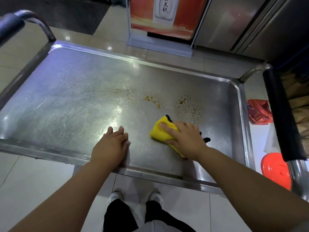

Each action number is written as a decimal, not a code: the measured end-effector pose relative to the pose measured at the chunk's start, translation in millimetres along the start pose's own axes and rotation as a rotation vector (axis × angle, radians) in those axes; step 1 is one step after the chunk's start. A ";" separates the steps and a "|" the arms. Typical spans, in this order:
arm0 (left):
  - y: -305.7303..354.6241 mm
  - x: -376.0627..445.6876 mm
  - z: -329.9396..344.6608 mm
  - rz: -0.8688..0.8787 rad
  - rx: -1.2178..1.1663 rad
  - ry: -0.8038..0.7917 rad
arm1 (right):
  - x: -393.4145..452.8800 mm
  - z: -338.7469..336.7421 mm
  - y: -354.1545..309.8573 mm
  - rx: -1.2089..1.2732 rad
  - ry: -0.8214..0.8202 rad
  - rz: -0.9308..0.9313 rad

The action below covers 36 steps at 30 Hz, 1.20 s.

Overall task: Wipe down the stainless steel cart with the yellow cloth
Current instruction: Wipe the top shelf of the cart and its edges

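The stainless steel cart (66,104) fills the view, its rimmed top tray scratched and shiny. Orange-brown drops and specks of a spill (187,104) lie across the tray's middle and right. A folded yellow cloth (160,133) with a black edge lies on the tray, just in front of the spill. My right hand (185,138) lies on top of the cloth, fingers curled over it and thumb under its near edge. My left hand (110,146) rests flat on the tray near the front rim, fingers straight and together.
Cart handles with black grips rise at the far left (10,25) and the right (284,118). A red and white sign stand (162,22) and steel cabinets (242,22) stand beyond the cart. A red plastic stool (275,169) and a red bag (259,113) sit on the floor at right.
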<state>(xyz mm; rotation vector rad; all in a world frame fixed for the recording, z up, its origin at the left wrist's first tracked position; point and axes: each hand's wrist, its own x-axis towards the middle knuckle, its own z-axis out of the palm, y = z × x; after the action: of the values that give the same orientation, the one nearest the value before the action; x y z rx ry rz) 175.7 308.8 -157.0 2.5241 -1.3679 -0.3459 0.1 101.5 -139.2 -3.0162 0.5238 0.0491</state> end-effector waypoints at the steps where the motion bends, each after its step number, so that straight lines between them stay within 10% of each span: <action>1: 1.2 1.2 -0.5 -0.032 -0.007 -0.024 | 6.3 -4.2 7.0 -0.015 -0.015 0.077; 10: 21.1 -0.7 -10.0 -0.221 0.020 -0.135 | 10.2 -10.2 14.6 0.032 -0.107 0.397; 24: 24.2 -8.4 11.9 -0.148 0.114 -0.084 | -25.5 0.8 22.0 0.000 0.017 -0.022; 31: 27.5 -9.8 16.3 -0.178 0.092 -0.081 | -8.1 -10.7 55.9 0.057 -0.066 0.463; 36: 27.9 -10.2 18.4 -0.188 0.119 -0.105 | -15.4 -10.4 40.8 0.034 -0.054 0.444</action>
<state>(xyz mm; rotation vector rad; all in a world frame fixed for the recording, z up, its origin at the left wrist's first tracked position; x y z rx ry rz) 142.5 300.7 -164.3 2.7775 -1.2232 -0.4519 -28.1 67.5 -131.2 -2.7932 1.1609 0.1451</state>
